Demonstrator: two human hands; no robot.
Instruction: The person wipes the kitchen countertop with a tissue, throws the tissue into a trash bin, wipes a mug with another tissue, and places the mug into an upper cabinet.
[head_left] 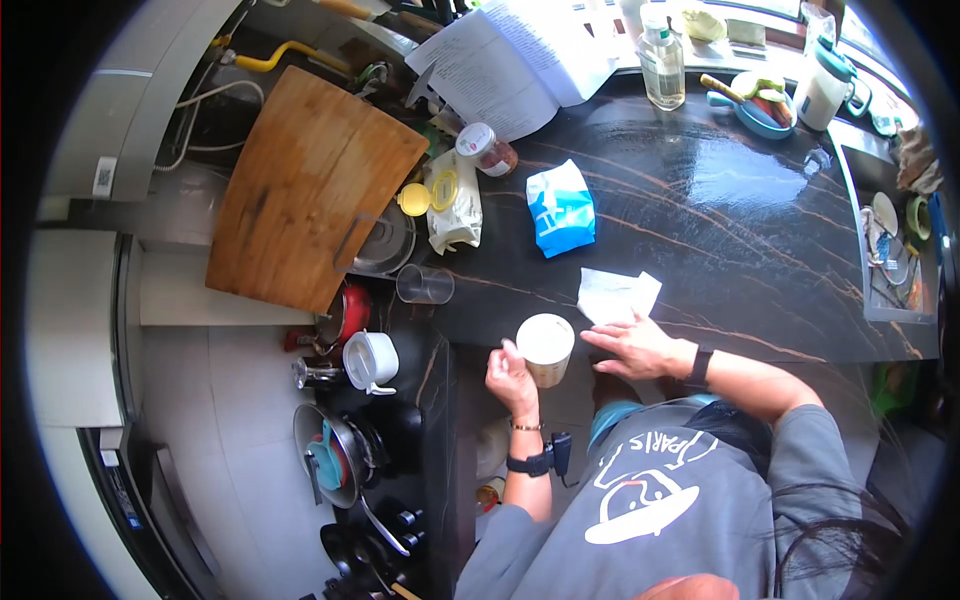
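My left hand (512,380) grips the side of a white cup-shaped container (548,345) with pale printed sides, just off the counter's front edge. Its round white top faces up; whether that is a lid or the inside, I cannot tell. My right hand (645,350) has its fingers stretched out and apart, beside a crumpled white paper sheet (618,293) on the counter; I cannot tell if the fingertips touch it. Farther back lies a blue and white packet (561,210).
The dark counter (700,290) carries a clear tumbler (425,285), a wipes pack (455,205), a lidded jar (485,148) and an open book (510,75). A wooden board (310,190) leans at left, pans (345,460) below it. A sink (880,312) is at right.
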